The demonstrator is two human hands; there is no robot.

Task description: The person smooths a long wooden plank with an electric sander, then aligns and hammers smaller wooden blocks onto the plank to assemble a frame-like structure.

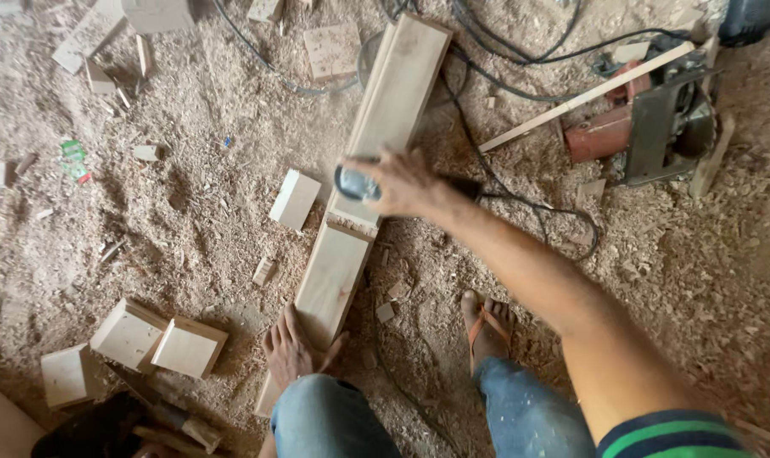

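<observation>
My right hand (406, 182) is shut on a small grey-and-black corded power tool (357, 183). The tool rests on a long pale wooden plank (393, 93) that lies at a slant on the sawdust floor. Just below the tool, a step or cut line crosses the plank (351, 226). The tool's black cord (520, 202) runs off to the right. My bare left foot (291, 348) stands on the plank's near end, and my right foot (487, 326), in an orange sandal, is on the floor beside it. My left hand is out of sight.
Several cut wood blocks (296, 199) (130, 333) (190, 346) lie to the left. A red-and-grey machine (648, 127) sits at the upper right under a thin wood strip (588, 95). Black cables (504, 51) loop across the top. Sawdust covers the floor.
</observation>
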